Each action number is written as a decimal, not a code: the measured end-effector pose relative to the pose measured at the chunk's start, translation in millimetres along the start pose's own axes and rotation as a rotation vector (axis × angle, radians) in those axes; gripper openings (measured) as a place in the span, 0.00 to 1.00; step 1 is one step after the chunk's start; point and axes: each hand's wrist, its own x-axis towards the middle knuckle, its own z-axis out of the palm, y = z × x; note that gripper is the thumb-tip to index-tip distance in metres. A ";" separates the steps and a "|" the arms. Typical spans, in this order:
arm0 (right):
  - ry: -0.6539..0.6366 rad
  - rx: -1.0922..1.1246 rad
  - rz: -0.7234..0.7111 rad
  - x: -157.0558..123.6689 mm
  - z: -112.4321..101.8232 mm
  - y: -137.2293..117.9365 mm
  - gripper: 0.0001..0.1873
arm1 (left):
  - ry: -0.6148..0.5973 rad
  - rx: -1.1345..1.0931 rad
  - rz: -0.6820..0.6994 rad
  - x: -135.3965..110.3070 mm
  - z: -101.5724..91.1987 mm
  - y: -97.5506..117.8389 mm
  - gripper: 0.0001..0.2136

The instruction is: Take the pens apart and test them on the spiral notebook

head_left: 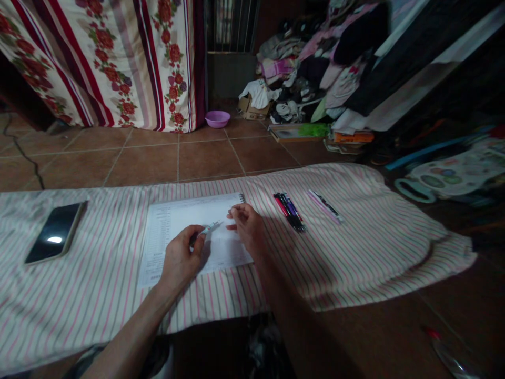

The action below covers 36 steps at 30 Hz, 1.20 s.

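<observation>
My left hand (182,251) is closed around a pale pen (211,227), its tip pointing up and to the right over an open notebook (197,209) with white pages. The notebook lies on a striped cloth (221,300), and printed text runs down its left side. My right hand (248,225) is over the notebook's right edge, just right of the pen tip and apart from it. Its thumb and forefinger are pinched together; whatever may be between them is too small to make out. To the right lie several pens (290,211) side by side.
Farther right are more pens, pale and black (325,206). A phone (56,231) lies at the cloth's left end. Beyond the cloth, the tiled floor (150,155) holds a purple basin (217,119), a floral curtain (114,63) and a heap of clothes (311,68).
</observation>
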 end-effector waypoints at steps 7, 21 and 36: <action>0.001 0.013 0.020 -3.3 -2.1 -0.2 0.14 | -0.014 0.020 -0.016 -1.5 -5.4 -1.1 0.10; 0.011 0.032 -0.075 -7.9 -9.9 -6.1 0.12 | 0.019 0.058 0.027 1.9 -7.4 -1.2 0.11; -0.142 0.472 0.170 -20.5 -9.4 -29.7 0.13 | 0.007 0.053 -0.005 -0.6 -9.3 -5.6 0.12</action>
